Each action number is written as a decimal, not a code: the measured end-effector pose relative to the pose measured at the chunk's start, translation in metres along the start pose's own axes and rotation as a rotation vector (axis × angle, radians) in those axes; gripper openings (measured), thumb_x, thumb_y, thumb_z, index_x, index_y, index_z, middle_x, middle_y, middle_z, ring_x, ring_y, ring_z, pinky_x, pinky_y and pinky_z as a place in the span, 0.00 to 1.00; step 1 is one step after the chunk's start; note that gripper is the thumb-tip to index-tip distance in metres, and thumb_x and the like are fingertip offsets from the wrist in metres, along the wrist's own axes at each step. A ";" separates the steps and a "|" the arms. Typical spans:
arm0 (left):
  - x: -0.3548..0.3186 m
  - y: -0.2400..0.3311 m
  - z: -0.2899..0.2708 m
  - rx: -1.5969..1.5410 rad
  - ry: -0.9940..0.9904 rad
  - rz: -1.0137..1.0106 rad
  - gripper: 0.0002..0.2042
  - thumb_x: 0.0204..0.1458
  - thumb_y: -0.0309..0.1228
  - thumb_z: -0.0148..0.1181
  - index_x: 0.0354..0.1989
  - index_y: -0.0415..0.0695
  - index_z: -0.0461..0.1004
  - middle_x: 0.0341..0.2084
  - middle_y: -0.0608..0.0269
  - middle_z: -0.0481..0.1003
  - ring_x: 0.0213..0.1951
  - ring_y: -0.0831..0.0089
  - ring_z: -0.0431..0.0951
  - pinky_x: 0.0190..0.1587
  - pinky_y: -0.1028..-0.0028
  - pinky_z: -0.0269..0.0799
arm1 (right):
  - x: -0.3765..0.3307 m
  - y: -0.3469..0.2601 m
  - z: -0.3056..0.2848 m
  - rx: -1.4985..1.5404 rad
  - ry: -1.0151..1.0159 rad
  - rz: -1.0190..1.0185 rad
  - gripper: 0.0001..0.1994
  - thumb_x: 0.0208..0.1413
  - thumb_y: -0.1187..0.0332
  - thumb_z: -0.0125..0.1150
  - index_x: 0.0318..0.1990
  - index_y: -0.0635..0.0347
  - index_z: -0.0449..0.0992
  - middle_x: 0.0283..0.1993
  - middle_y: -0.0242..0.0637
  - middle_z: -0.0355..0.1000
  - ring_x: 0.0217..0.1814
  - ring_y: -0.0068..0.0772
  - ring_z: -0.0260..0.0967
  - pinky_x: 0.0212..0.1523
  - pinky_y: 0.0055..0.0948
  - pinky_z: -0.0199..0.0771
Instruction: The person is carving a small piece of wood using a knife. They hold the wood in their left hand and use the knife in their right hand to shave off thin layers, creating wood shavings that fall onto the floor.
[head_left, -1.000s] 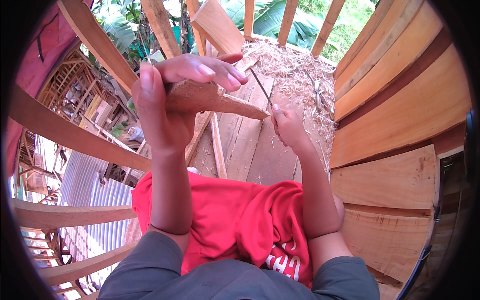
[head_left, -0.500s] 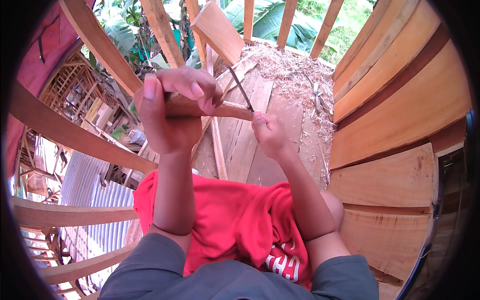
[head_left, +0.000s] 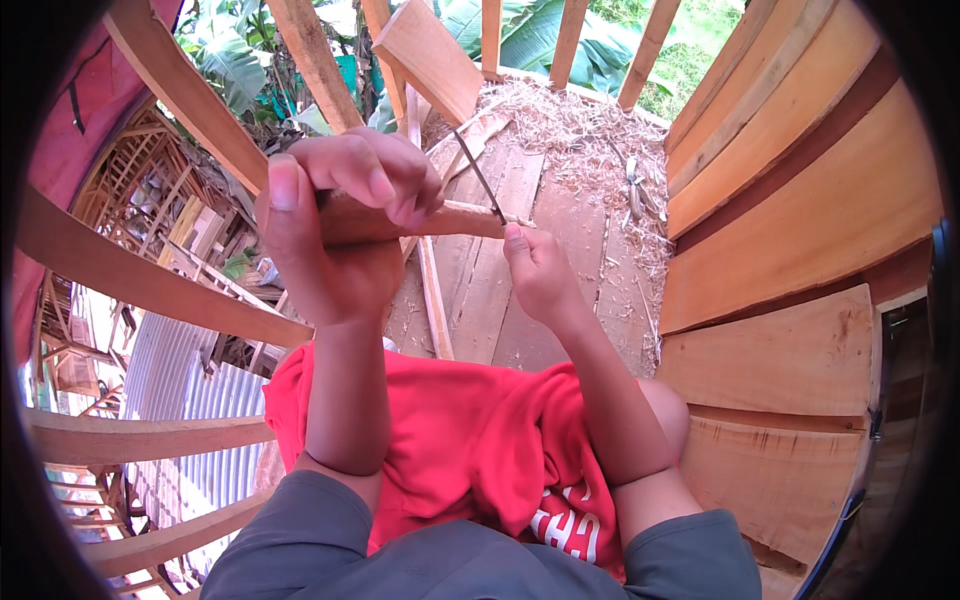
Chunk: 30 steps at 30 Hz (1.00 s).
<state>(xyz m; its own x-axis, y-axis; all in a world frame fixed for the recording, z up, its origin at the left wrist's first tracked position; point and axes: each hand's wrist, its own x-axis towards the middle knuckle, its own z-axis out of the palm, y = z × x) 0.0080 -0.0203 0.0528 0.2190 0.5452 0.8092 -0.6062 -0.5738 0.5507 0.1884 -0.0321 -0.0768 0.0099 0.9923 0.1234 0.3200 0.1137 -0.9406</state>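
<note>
My left hand (head_left: 345, 215) is raised, fingers curled and thumb up, around the thick end of a shaped piece of wood (head_left: 463, 219). The piece lies crosswise and narrows toward my right hand (head_left: 540, 268). My right fingers are closed at its narrow end, thumb on top. A thin dark metal strip (head_left: 479, 178) slants from that end up to a wooden block (head_left: 432, 62) farther off. Whether my right hand also grips the strip is hidden. Red cloth (head_left: 450, 430) covers my lap below both hands.
Wood shavings (head_left: 570, 130) litter the far part of the plank floor (head_left: 560, 330). Wooden slats (head_left: 160, 270) stand along the left and far sides. On the right is a board wall (head_left: 790, 260). Corrugated metal (head_left: 170, 370) lies outside on the left.
My left hand and the thick end of the wood sit slightly lower and farther left. My right hand keeps its grip near the narrow end. The view has shifted a little.
</note>
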 end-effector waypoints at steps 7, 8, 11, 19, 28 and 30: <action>-0.003 0.001 -0.010 -0.128 0.086 0.051 0.26 0.66 0.47 0.32 0.29 0.39 0.71 0.19 0.57 0.66 0.22 0.70 0.64 0.27 0.69 0.63 | -0.005 -0.030 0.009 -0.105 -0.015 -0.063 0.22 0.66 0.59 0.43 0.25 0.66 0.69 0.17 0.50 0.64 0.20 0.48 0.65 0.26 0.43 0.61; -0.002 0.000 -0.006 -0.082 0.061 0.035 0.24 0.66 0.46 0.30 0.30 0.42 0.70 0.20 0.59 0.64 0.23 0.71 0.62 0.27 0.70 0.62 | 0.002 -0.013 0.004 -0.100 0.007 -0.020 0.22 0.66 0.59 0.43 0.25 0.66 0.69 0.17 0.50 0.65 0.21 0.50 0.65 0.27 0.43 0.62; 0.001 0.001 0.001 0.019 -0.016 0.023 0.22 0.66 0.45 0.26 0.33 0.48 0.68 0.20 0.63 0.61 0.23 0.72 0.58 0.27 0.72 0.60 | 0.010 0.033 -0.003 -0.212 0.061 0.065 0.22 0.66 0.59 0.42 0.25 0.67 0.70 0.17 0.50 0.65 0.22 0.51 0.66 0.27 0.44 0.62; -0.001 0.000 0.001 0.006 0.034 0.008 0.22 0.66 0.45 0.27 0.33 0.48 0.68 0.22 0.62 0.61 0.23 0.73 0.58 0.27 0.72 0.60 | 0.009 0.024 0.001 -0.077 -0.004 0.194 0.23 0.68 0.58 0.40 0.23 0.64 0.66 0.17 0.40 0.61 0.19 0.36 0.60 0.24 0.38 0.59; 0.000 0.001 -0.002 0.001 0.032 0.004 0.21 0.66 0.45 0.27 0.33 0.49 0.68 0.21 0.63 0.60 0.24 0.73 0.59 0.28 0.72 0.60 | 0.010 0.027 0.007 0.081 -0.053 -0.006 0.22 0.69 0.57 0.39 0.22 0.58 0.61 0.16 0.22 0.53 0.18 0.16 0.48 0.19 0.25 0.50; 0.004 0.001 -0.003 -0.031 0.007 0.024 0.21 0.66 0.45 0.27 0.33 0.49 0.68 0.21 0.64 0.60 0.24 0.73 0.58 0.28 0.73 0.59 | 0.020 0.075 -0.006 -0.032 -0.036 0.045 0.22 0.69 0.57 0.39 0.22 0.58 0.62 0.17 0.22 0.53 0.18 0.15 0.48 0.20 0.25 0.50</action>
<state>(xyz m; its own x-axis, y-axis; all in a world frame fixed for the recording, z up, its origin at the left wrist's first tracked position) 0.0061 -0.0174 0.0563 0.1986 0.5355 0.8209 -0.6348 -0.5679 0.5240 0.2180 -0.0036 -0.1430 -0.0087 0.9975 0.0696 0.3501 0.0682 -0.9342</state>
